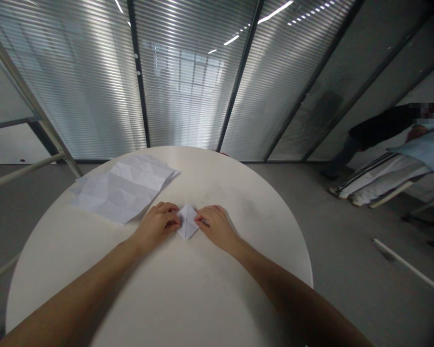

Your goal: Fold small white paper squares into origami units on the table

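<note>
A small folded white paper point(187, 222), diamond-shaped with a crease or slit down its middle, lies on the round white table point(159, 299). My left hand point(159, 222) is closed on its left corner, thumb and fingers pinched together. On the opposite side, my right hand point(217, 225) pinches the right corner between thumb and fingers. Beyond my left hand, a large creased sheet of white paper point(126, 188) rests on the table, its right edge slightly raised.
A pale metal frame point(32, 111) stands at the left. Behind the table runs a glass wall with blinds point(188, 86). Two people point(379, 125) point(408, 164) are at the far right, and a white bar point(408, 265) shows at the right edge.
</note>
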The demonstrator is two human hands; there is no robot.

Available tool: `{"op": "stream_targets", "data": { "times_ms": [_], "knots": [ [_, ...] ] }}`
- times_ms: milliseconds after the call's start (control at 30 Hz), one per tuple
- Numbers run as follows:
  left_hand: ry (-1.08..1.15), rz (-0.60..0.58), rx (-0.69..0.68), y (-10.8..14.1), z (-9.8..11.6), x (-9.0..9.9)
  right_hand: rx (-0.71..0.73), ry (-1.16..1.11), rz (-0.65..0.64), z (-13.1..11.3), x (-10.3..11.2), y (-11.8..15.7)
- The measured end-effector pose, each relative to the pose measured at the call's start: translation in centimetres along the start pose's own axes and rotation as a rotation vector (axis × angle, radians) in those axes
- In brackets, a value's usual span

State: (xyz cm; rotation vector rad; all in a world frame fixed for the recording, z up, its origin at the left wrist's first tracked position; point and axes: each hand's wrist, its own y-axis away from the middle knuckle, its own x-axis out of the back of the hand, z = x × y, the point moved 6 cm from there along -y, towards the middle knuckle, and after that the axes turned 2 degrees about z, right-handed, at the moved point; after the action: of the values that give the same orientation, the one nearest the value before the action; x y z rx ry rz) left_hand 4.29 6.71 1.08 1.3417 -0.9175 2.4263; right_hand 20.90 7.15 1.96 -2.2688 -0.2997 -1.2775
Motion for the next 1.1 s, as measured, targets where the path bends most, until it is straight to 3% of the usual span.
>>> {"op": "stream_targets", "data": {
  "times_ms": [100,200,467,733,933,1100],
  "knots": [
    [0.048,0.070,0.069,0.2,-0.7,-0.1,-0.061,-0.021,0.028,0.4,-0.1,-0.1],
    [0.054,0.055,0.067,0.2,-0.6,-0.1,-0.078,-0.033,0.047,0.7,-0.2,-0.2],
    [-0.069,-0.085,-0.135,0.1,1.5,0.5,0.234,0.200,-0.036,-0.6,-0.4,0.6],
    [-0.202,-0.243,-0.195,0.4,3.4,0.8,0.341,0.239,-0.141,-2.0,0.0,1.4],
    [-0.355,-0.258,-0.229,0.4,3.9,0.3,0.382,0.329,-0.161,-2.1,-0.6,1.2],
    [-0.429,-0.241,-0.287,0.4,4.2,-0.3,0.508,0.497,-0.148,-2.5,-1.3,1.4]
  ]
}}
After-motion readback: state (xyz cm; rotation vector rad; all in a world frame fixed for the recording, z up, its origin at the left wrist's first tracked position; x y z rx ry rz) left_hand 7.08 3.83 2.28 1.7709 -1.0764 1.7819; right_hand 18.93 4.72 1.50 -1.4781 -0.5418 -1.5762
